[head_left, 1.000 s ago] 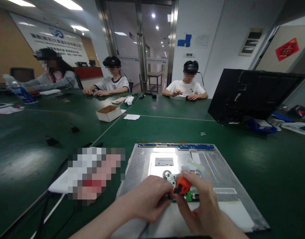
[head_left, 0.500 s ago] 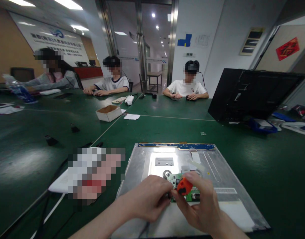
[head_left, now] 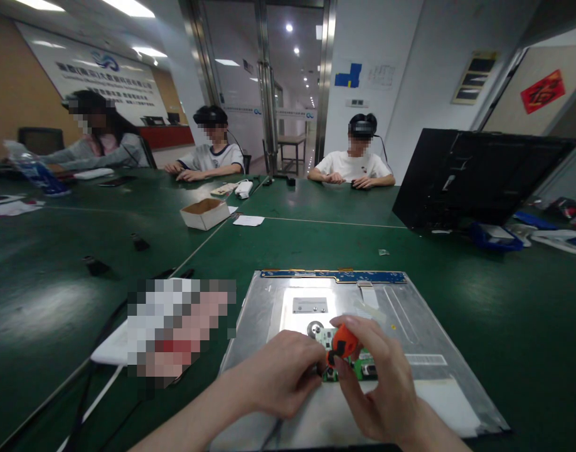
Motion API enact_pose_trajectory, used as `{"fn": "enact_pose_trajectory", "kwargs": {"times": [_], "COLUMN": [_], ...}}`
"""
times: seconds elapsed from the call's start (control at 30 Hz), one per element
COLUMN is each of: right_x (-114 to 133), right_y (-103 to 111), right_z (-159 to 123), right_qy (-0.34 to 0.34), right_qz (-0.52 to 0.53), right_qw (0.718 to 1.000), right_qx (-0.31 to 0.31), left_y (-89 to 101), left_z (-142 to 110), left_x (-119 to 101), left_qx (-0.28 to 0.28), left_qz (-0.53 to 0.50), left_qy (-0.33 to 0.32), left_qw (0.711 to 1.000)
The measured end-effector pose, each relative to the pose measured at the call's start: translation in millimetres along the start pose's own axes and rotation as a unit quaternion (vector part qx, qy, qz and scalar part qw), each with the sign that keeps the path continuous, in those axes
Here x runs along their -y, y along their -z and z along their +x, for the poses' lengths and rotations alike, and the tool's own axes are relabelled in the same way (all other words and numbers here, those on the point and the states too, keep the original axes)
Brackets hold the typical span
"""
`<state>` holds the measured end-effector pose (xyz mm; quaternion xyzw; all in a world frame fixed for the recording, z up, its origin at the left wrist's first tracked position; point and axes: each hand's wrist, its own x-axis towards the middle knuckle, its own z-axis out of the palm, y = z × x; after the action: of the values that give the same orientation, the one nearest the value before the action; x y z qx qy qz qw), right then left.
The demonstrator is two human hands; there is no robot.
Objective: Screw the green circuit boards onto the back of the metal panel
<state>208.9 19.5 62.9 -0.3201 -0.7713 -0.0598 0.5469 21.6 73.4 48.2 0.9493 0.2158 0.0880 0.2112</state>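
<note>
the panel (head_left: 413, 333) lies flat on the table (head_left: 514, 314), metal face up; this presumably gives firm backing and direct access to the board (head_left: 358, 367), which sits on the panel in front of the person, partly covered by the hands.

the right hand (head_left: 386, 376) is half curled: thumb and fingertips grip the driver (head_left: 347, 340) by its orange handle, palm clear. such a hold likely favours fine control over heavy force. the driver is tilted, its lower end toward the left hand (head_left: 284, 371); the tip is hidden.

the left hand is curled at the board's left edge, probably to guide or steady. whether its fingertips hold the driver, the board or nothing cannot be told.

the strip (head_left: 373, 277) runs along the panel's far edge, with the ribbon (head_left: 369, 295) extending nearward from it. working from the near side appears to leave both clear of the forearms.
</note>
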Motion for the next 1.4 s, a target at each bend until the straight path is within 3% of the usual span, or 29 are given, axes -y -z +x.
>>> {"fn": "enact_pose_trajectory", "kwargs": {"times": [0.23,0.57,0.83,1.13,1.4], "right_x": [-1.0,1.7,-1.7,0.0,-0.7], "right_y": [-1.4,1.4,-0.2,3.9,4.1], "right_z": [5.0,3.9,4.2,3.1,0.2], "right_qy": [-0.005,-0.004,0.001,0.018,0.019], "right_qz": [-0.003,-0.004,-0.02,0.011,-0.007], "right_qw": [1.0,1.0,0.999,1.0,1.0], "right_qx": [-0.026,-0.005,-0.036,0.013,-0.002], "left_y": [-0.2,-1.3,-1.9,2.0,0.9], "left_z": [-0.4,-0.5,-0.9,0.0,-1.2], "left_x": [0.5,2.7,1.5,-0.4,1.6], "left_qx": [0.002,0.004,-0.005,-0.002,0.005], "left_qz": [0.006,-0.008,-0.022,-0.008,-0.03], "left_qy": [0.001,0.001,0.01,0.004,0.005], "left_qw": [1.0,1.0,1.0,1.0,1.0]}}
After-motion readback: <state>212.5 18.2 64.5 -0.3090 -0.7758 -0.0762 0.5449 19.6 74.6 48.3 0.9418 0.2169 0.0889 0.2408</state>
